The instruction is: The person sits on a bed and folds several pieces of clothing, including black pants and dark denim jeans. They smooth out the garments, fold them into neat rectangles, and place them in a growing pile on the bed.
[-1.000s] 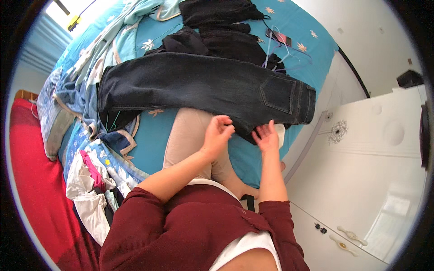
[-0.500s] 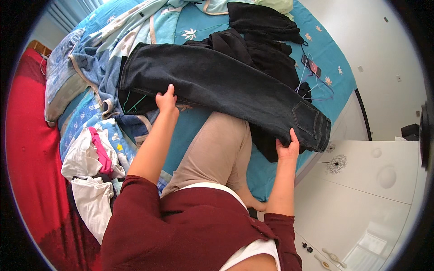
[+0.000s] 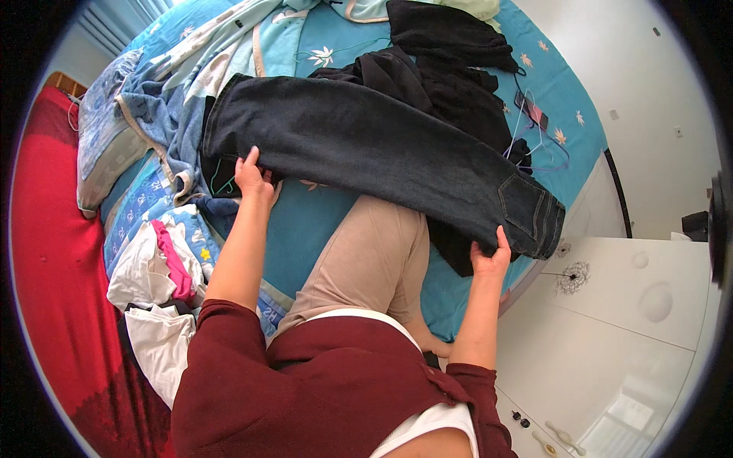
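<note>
Dark blue jeans (image 3: 359, 141), folded lengthwise, stretch across the bed in front of me, leg hems at the left and waistband with a back pocket at the right. My left hand (image 3: 253, 175) grips their near edge close to the hems, thumb on top and the other fingers partly underneath. Close to the waistband, my right hand (image 3: 491, 256) pinches the same edge below the pocket, its fingers mostly hidden under the cloth. Behind the jeans lies a heap of black clothes (image 3: 450, 95). Part of a green hanger (image 3: 223, 183) shows beside my left hand.
Pale hangers (image 3: 534, 137) and a phone (image 3: 532, 111) lie at the bed's right. A blue blanket (image 3: 172, 99) is bunched at the far left, with white clothes (image 3: 145, 267) nearer me. Red cloth (image 3: 57, 267) covers the left side; a white cabinet (image 3: 611, 320) stands right.
My left hand has slid left along the edge of the jeans toward the hems. My right hand has stayed near the waistband, and the jeans have hardly moved.
</note>
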Demonstrator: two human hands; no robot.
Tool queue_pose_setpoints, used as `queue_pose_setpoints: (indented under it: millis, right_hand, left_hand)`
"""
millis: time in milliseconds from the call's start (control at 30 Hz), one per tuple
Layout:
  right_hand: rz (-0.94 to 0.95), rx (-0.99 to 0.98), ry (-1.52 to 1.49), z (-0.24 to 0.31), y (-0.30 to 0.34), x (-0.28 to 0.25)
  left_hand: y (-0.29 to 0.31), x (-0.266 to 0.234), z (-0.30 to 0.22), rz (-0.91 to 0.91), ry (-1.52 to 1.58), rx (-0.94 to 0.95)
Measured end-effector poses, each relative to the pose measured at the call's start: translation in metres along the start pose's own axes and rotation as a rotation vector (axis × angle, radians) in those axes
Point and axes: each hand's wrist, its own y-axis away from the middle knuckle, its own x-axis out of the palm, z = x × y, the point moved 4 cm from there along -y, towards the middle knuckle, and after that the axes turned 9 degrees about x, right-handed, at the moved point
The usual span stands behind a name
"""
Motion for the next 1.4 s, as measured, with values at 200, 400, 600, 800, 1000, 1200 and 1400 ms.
queue_pose_setpoints:
  millis: [200, 400, 600, 800, 1000, 1200, 1400]
  right_hand:
    - [0.227, -0.037, -0.055, 0.017, 0.006, 0.011]
    - [0.169, -0.023, -0.023, 0.020, 0.003, -0.006]
    - [0.130, 0.003, -0.079, 0.005, -0.009, -0.022]
    - [0.151, 0.105, -0.052, 0.004, -0.013, -0.023]
    - [0.315, -0.064, -0.032, 0.006, -0.018, -0.016]
    - [0.383, 0.018, -0.028, -0.021, -0.016, -0.016]
    - [0.125, -0.065, -0.135, 0.024, -0.067, -0.074]
  left_hand:
    - [-0.049, 0.006, -0.020, 0.138, 0.378, -0.059]
    - [-0.045, -0.018, -0.018, 0.023, 0.205, -0.337]
    - [-0.063, -0.049, -0.026, -0.066, -0.066, -0.487]
    - [-0.079, -0.016, -0.034, 0.242, 0.087, -0.212]
    - [-0.084, 0.075, -0.156, 0.451, 0.003, 0.338]
    - [-0.185, 0.031, -0.151, 0.320, -0.116, 0.285]
    - [-0.164, -0.042, -0.059, 0.054, -0.225, -0.130]
